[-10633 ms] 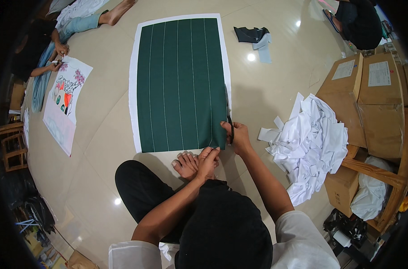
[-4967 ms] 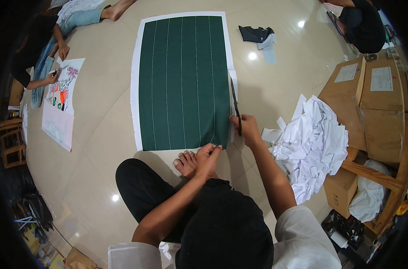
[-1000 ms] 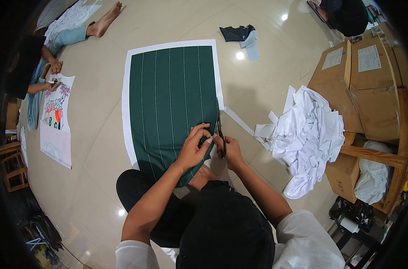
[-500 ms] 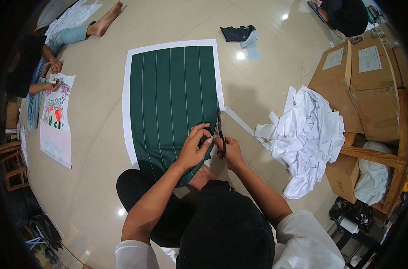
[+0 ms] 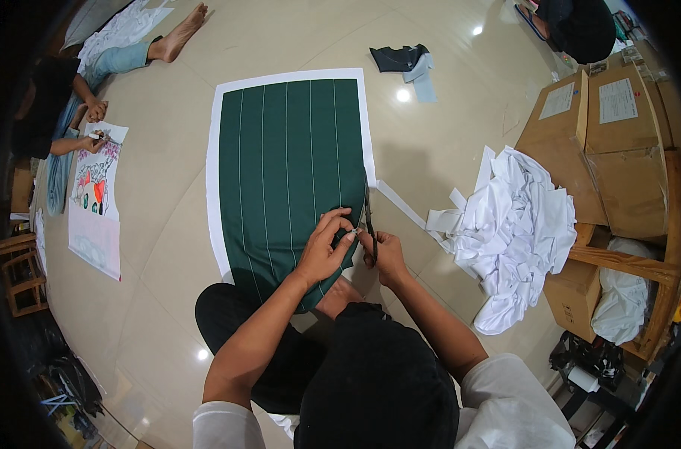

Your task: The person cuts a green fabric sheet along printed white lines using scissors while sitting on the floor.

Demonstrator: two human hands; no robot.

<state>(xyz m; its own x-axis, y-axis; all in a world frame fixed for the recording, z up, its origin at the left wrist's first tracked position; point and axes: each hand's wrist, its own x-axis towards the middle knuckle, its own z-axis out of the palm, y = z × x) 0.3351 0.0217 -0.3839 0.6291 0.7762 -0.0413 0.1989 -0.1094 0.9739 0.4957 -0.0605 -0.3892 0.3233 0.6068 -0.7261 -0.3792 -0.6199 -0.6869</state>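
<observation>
Seated person trimming a striped sheet on a glossy tiled floor [image 5: 168, 224], seen from above. The dark green sheet with thin pale lines [image 5: 288, 161] lies flat, framed by a white border [image 5: 211, 187], its near end drawn up over the person's lap so that the cutting edge sits within easy reach. The right hand [image 5: 385, 254] is closed around the handles of a pair of scissors [image 5: 369, 221], whose blades point away from the body along the sheet's right margin. The left hand [image 5: 324, 251] is curled with the fingertips pinched on the sheet's edge just beside the scissors, apparently to hold the material taut against the blades. A long white strip [image 5: 402, 206] runs off from the cutting point toward a heap of white offcuts [image 5: 512, 224] to the right, which suggests where the trimmings are put. Cardboard boxes [image 5: 602, 142] stand beyond the heap, beside a wooden frame [image 5: 640, 262]. At upper left another person's hands [image 5: 95, 127] work on a coloured drawing [image 5: 93, 202]; a dark folded cloth [image 5: 400, 58] lies at the top. The person's own head and torso hide the sheet's near end and the lap; whether the blades are parted cannot be made out, and the picture's rim darkens the corners.
</observation>
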